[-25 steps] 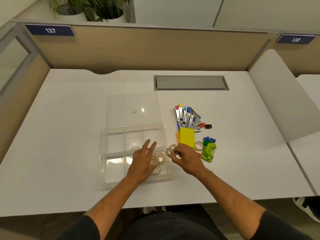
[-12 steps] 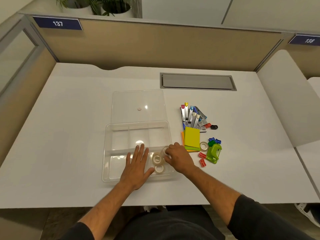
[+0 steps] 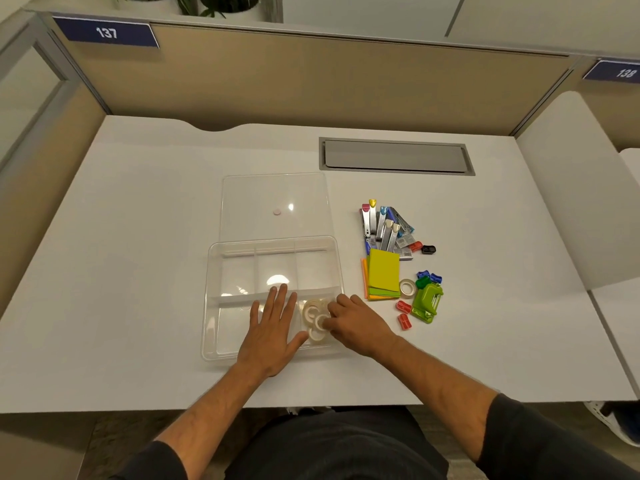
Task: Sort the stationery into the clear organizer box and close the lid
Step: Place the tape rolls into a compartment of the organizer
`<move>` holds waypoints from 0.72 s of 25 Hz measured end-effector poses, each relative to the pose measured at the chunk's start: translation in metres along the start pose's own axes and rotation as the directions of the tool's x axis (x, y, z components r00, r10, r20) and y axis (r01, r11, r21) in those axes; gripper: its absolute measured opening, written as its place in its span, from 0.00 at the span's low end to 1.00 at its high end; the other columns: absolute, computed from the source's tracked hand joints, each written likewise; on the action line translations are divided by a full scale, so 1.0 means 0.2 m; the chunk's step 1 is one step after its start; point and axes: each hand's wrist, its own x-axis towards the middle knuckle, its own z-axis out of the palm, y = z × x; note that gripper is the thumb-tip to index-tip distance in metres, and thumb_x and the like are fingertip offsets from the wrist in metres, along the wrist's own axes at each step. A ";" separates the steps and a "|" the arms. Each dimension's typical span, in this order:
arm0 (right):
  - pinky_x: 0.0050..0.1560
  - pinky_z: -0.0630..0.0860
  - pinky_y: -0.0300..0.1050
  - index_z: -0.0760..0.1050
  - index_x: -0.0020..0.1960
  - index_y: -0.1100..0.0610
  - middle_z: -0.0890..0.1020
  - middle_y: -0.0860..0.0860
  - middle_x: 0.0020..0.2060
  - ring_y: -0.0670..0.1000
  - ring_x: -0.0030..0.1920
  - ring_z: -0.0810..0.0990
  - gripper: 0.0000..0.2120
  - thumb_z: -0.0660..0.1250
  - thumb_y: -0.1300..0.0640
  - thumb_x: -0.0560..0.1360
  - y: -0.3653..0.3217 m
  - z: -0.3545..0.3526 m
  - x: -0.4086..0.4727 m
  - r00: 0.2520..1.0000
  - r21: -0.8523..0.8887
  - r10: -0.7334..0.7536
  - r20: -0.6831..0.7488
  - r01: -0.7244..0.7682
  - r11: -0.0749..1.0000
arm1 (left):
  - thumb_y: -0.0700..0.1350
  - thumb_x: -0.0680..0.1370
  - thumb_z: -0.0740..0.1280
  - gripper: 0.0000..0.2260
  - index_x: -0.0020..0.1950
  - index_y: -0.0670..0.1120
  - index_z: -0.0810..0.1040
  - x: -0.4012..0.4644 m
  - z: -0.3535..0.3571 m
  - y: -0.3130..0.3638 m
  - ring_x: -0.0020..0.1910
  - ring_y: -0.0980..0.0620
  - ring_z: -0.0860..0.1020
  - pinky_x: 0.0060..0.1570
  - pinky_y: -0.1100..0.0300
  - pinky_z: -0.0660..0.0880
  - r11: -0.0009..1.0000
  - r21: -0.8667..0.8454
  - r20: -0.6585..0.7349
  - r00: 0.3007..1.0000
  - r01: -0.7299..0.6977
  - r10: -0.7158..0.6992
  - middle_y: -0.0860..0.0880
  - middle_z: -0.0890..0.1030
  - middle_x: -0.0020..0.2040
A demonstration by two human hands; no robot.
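The left hand point(image 3: 273, 332) lies flat, fingers straight, over the near part of the clear organizer box point(image 3: 221, 271). At its 3 o'clock, the right hand point(image 3: 356, 323) pinches a tape roll point(image 3: 322, 320) among the rolls in the box's near-right compartment. The lid point(image 3: 273, 188) lies open at 12 o'clock. Sticky notes point(image 3: 382, 273) and staplers point(image 3: 381, 225) wait right of the box.

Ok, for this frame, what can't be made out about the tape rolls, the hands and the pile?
- Head view: the right hand covers one side of the tape rolls; their count and whether its fingers pinch one are unclear.
- The left hand hides part of the box floor.
- Sticky notes hide the lower ends of the staplers.
- Labels there are too small to read.
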 end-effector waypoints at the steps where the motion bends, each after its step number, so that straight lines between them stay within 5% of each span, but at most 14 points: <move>1: 0.41 0.73 0.49 0.81 0.51 0.51 0.79 0.53 0.43 0.54 0.46 0.75 0.11 0.76 0.54 0.69 0.00 0.01 0.00 1.000 -0.028 -0.009 0.014 0.010 1.000 | 0.71 0.78 0.43 0.38 0.80 0.51 0.39 0.00 0.00 0.00 0.78 0.47 0.35 0.76 0.40 0.41 1.000 -0.003 0.002 1.000 0.004 -0.004 0.49 0.35 0.80; 7: 0.44 0.74 0.49 0.83 0.52 0.51 0.81 0.51 0.46 0.54 0.49 0.75 0.15 0.78 0.57 0.66 0.01 0.04 0.00 1.000 -0.037 -0.001 0.029 0.002 0.999 | 0.72 0.78 0.43 0.38 0.81 0.51 0.42 0.01 0.01 -0.01 0.79 0.47 0.37 0.75 0.41 0.40 1.000 -0.007 -0.009 1.000 0.008 -0.008 0.48 0.37 0.80; 11: 0.38 0.72 0.47 0.82 0.49 0.53 0.82 0.50 0.43 0.53 0.45 0.75 0.07 0.73 0.56 0.71 0.03 0.02 0.00 0.995 0.064 0.038 -0.089 -0.032 0.997 | 0.72 0.78 0.44 0.38 0.81 0.52 0.44 0.01 0.02 0.00 0.79 0.47 0.39 0.76 0.41 0.41 0.999 -0.038 -0.022 1.000 0.014 -0.014 0.49 0.39 0.81; 18: 0.37 0.74 0.50 0.81 0.46 0.57 0.81 0.52 0.37 0.56 0.42 0.76 0.04 0.70 0.58 0.72 0.20 -0.01 -0.05 0.872 0.313 0.397 -0.285 -0.307 0.899 | 0.71 0.78 0.44 0.35 0.81 0.53 0.49 0.12 -0.03 0.10 0.79 0.49 0.40 0.76 0.41 0.43 0.993 -0.105 -0.048 0.998 -0.048 0.043 0.50 0.44 0.81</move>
